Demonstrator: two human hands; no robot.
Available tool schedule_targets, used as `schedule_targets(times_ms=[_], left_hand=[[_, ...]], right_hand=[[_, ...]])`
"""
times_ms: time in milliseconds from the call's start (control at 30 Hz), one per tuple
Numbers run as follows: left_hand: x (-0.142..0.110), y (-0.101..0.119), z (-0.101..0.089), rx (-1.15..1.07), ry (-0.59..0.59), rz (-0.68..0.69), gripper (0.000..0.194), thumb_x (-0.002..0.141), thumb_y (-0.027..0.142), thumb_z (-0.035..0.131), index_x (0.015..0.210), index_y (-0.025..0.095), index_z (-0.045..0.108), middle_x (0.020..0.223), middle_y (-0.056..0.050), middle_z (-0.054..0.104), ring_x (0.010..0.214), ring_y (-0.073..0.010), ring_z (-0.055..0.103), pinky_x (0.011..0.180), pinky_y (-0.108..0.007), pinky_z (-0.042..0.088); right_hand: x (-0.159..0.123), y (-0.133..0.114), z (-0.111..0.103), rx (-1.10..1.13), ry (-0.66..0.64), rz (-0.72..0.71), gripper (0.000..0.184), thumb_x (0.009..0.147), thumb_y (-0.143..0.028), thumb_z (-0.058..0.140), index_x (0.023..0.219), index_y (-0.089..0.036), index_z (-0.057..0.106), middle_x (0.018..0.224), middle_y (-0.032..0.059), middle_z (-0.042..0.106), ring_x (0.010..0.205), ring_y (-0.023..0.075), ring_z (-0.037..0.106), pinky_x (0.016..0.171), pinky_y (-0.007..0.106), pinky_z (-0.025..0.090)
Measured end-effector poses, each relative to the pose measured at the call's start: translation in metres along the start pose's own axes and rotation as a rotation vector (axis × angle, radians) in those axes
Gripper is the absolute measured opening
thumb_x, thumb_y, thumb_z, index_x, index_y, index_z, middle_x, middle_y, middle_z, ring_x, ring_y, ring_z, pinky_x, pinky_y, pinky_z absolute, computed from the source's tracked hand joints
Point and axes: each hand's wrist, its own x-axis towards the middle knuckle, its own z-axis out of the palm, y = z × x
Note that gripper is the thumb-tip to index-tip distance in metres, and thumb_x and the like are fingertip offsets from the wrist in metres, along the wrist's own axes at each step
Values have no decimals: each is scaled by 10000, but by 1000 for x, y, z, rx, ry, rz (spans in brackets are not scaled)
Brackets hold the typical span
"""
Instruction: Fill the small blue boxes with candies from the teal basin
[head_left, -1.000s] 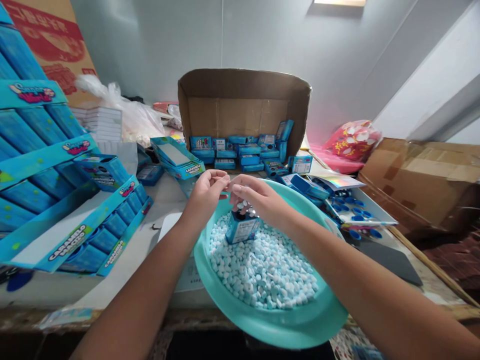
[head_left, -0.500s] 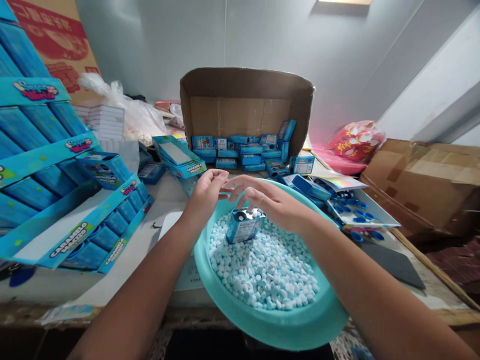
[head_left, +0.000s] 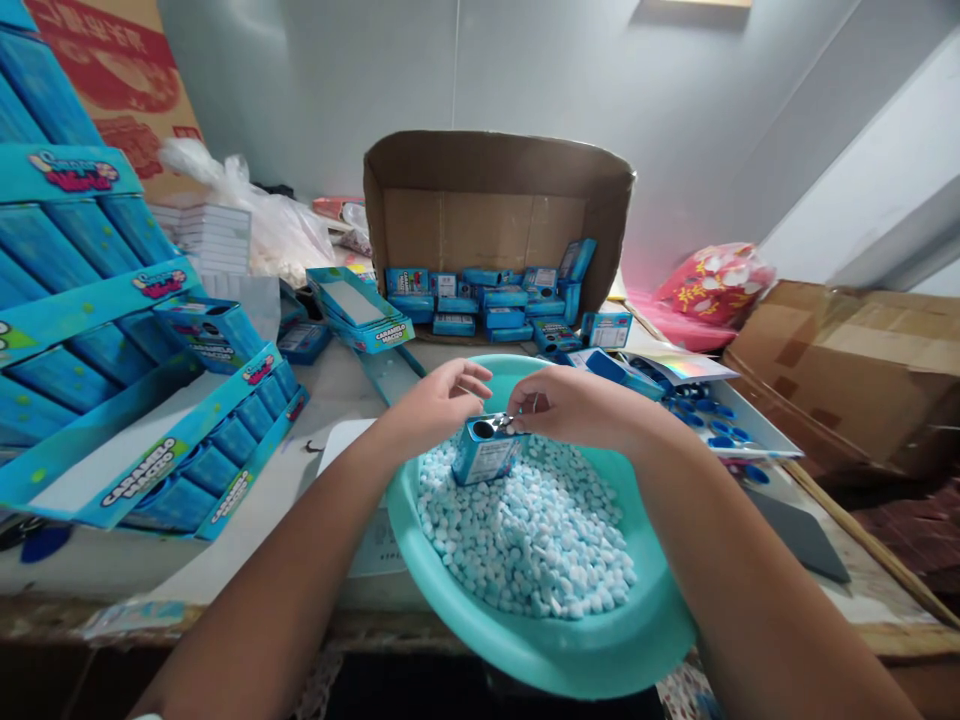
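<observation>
A small blue candy box (head_left: 486, 460) stands upright in the teal basin (head_left: 540, 655), on a heap of pale blue and white candies (head_left: 547, 540). Its round hole at the top left shows dark. Over the box's right top edge is my right hand (head_left: 581, 405), thumb and fingers pinched at a small white candy. My left hand (head_left: 442, 405) hovers just behind and left of the box, fingers apart and holding nothing. Whether its thumb touches the box I cannot tell.
Behind the basin a cardboard box (head_left: 480, 165) lies open with several blue boxes in it. Display trays (head_left: 142, 460) of blue boxes are stacked at left. On the right are a white tray (head_left: 765, 435) with blue caps and a brown carton (head_left: 840, 370).
My right hand has come down to the box top and closed in a pinch there. My left hand has lowered toward the box. Candies lying on the box top are mostly gone.
</observation>
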Motion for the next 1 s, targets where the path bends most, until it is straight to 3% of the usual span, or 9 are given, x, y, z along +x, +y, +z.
schedule_targets(times_ms=[133,267,500,700,867,1000], left_hand=[[-12,3,-2,395,-251,36,651,731,406,727,1354,301,570,1310,-69,666,1135,-294,642,876,-359,496],[-17,9,1,656,-282,62,514,748,372,680,1256,300,652,1235,-65,720,1094,-335,660,826,-360,478],[-15,8,2,659,-276,75,411,775,381,669,1179,309,700,1263,-53,723,1095,-350,668,802,-357,476],[-14,0,3,597,-197,87,422,752,424,712,1154,297,726,1089,-73,766,1000,-352,689,754,-360,475],[-16,3,3,511,-198,75,448,749,389,713,1192,324,705,1148,-35,754,1011,-316,688,767,-332,484],[-16,7,3,545,-209,63,427,760,424,701,1170,304,714,1138,-38,757,979,-309,687,729,-313,463]], right_hand=[[0,-2,3,-16,-7,-28,114,802,-229,711,698,-208,754,575,2,640,490,122,499,430,260,281],[4,-3,9,127,23,-85,143,786,-190,662,681,-224,754,576,-2,658,484,126,527,414,249,311],[9,-11,20,331,60,-120,130,793,-199,646,770,-242,766,728,14,729,642,180,649,566,291,478],[10,-8,18,461,40,-90,162,862,-291,600,881,-207,737,820,21,723,731,169,633,624,281,470],[14,4,13,285,202,-37,109,804,-244,604,784,-208,705,687,-15,648,614,136,552,537,260,389],[14,10,15,154,91,-37,105,779,-189,611,775,-218,712,656,-16,657,578,142,556,502,269,369]])
